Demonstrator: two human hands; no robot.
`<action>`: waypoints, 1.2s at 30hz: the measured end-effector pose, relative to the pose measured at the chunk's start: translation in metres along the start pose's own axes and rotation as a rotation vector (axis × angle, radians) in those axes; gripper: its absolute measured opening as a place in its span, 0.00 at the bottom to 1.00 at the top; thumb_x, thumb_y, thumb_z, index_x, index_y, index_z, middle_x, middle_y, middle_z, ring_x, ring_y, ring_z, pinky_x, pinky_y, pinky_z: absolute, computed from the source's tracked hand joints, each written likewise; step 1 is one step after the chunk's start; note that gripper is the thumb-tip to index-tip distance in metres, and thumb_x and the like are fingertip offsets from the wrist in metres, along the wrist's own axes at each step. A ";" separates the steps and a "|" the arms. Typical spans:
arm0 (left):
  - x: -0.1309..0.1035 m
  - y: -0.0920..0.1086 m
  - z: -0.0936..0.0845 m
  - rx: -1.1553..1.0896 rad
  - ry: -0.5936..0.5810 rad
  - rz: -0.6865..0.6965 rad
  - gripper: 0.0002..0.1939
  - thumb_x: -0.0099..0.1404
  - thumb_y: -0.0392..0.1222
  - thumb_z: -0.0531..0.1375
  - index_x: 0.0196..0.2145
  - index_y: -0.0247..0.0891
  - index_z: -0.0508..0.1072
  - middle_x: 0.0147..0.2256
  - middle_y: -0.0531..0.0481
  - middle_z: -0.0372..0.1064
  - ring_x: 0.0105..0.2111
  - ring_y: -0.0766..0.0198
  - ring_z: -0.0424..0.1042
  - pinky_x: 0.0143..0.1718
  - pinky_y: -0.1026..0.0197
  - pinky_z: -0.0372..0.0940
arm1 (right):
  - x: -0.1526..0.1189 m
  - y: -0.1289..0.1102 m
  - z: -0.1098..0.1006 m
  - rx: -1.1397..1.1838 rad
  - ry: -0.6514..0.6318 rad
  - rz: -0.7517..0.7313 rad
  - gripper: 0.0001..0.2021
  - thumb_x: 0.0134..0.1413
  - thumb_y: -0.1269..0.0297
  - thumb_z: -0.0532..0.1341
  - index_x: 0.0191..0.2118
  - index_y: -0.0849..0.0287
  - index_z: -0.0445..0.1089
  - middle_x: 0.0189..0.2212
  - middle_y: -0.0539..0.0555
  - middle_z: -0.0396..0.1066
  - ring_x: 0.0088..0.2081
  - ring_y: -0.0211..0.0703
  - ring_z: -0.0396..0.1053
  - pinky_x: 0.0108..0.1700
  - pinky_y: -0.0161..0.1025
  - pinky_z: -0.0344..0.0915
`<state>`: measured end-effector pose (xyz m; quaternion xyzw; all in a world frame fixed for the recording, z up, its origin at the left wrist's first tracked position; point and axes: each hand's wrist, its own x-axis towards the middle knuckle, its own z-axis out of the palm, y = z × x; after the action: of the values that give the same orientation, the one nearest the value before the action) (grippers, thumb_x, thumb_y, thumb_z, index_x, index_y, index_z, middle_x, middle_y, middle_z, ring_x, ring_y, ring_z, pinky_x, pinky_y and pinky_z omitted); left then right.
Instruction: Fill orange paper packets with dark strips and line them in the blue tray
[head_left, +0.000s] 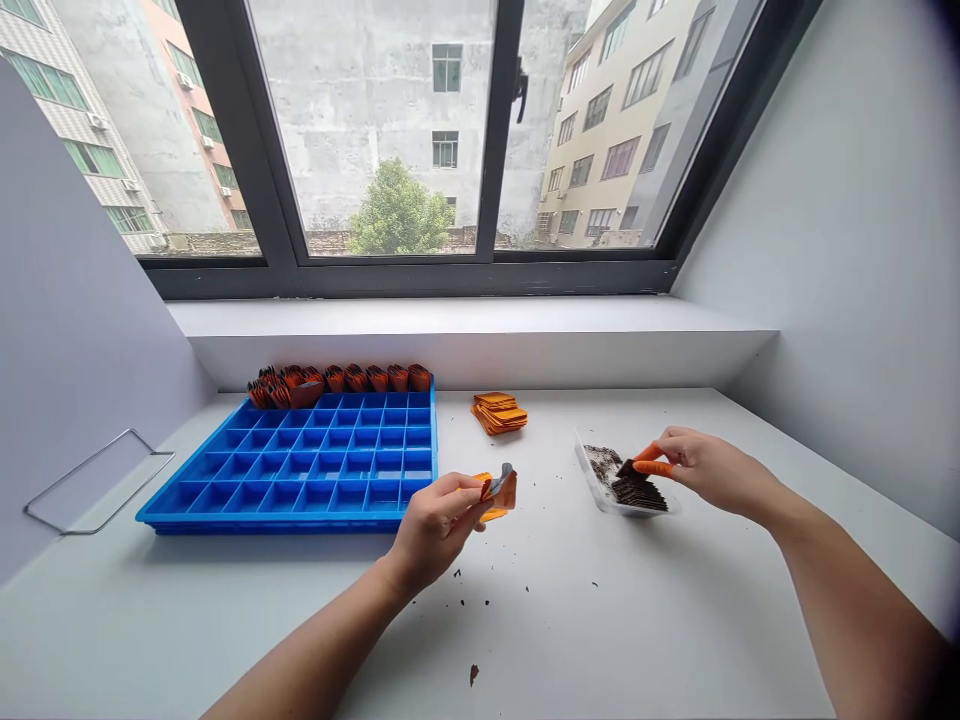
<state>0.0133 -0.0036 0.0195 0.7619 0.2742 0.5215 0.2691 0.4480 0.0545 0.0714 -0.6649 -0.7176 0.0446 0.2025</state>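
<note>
My left hand (442, 525) pinches a small orange pouch (495, 513) above the table, its silvery inner side showing at the top. Orange covers sit on the thumb and finger of my right hand (709, 470), which is closed on a thin dark piece (626, 468). This piece is at a row of similar dark flat pieces (641, 493) standing in a clear plastic box (589, 480). Brown crumbs lie in the box's left part. Behind my left hand, a stack of flat orange pouches (499, 412) rests on the table.
On the left stands a blue compartment tray (277, 518); bundled orange-and-dark packets (375, 378) fill cells along its back. A wire frame (97, 485) leans by the left wall. Dark flakes (474, 675) lie scattered on the white table (600, 640). A window sill (480, 315) runs behind.
</note>
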 end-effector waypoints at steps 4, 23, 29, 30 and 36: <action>0.001 0.001 -0.002 -0.006 0.017 -0.036 0.11 0.80 0.42 0.60 0.48 0.38 0.83 0.45 0.43 0.76 0.36 0.62 0.82 0.32 0.60 0.84 | 0.004 -0.023 -0.014 0.022 -0.080 -0.013 0.34 0.58 0.21 0.55 0.37 0.45 0.83 0.34 0.56 0.72 0.26 0.44 0.60 0.28 0.43 0.54; 0.001 0.001 -0.009 0.014 0.053 -0.118 0.08 0.80 0.42 0.61 0.48 0.36 0.77 0.44 0.44 0.78 0.33 0.63 0.84 0.31 0.64 0.79 | 0.051 -0.239 -0.011 0.607 -0.139 -0.817 0.15 0.70 0.49 0.67 0.37 0.54 0.83 0.32 0.50 0.63 0.30 0.37 0.62 0.30 0.38 0.60; 0.000 0.003 -0.008 0.010 0.080 -0.127 0.06 0.81 0.40 0.60 0.48 0.36 0.75 0.40 0.46 0.79 0.32 0.63 0.85 0.32 0.65 0.77 | 0.052 -0.226 -0.007 0.623 -0.217 -0.814 0.12 0.68 0.53 0.69 0.37 0.55 0.81 0.32 0.49 0.63 0.30 0.35 0.61 0.29 0.36 0.59; 0.000 0.002 -0.007 0.013 0.087 -0.124 0.06 0.81 0.40 0.60 0.48 0.36 0.75 0.40 0.46 0.79 0.31 0.63 0.85 0.32 0.65 0.77 | 0.052 -0.225 -0.007 0.632 -0.235 -0.806 0.12 0.68 0.54 0.69 0.37 0.56 0.81 0.32 0.49 0.63 0.30 0.35 0.61 0.29 0.35 0.60; -0.001 0.000 -0.006 -0.026 0.132 -0.180 0.07 0.81 0.41 0.60 0.49 0.36 0.75 0.37 0.46 0.82 0.32 0.60 0.86 0.32 0.64 0.79 | 0.050 -0.223 -0.010 0.668 -0.229 -0.803 0.12 0.68 0.54 0.70 0.36 0.56 0.81 0.31 0.48 0.60 0.29 0.35 0.59 0.29 0.35 0.58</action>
<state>0.0075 -0.0036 0.0211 0.6945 0.3520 0.5478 0.3061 0.2409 0.0760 0.1668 -0.2281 -0.8799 0.2617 0.3243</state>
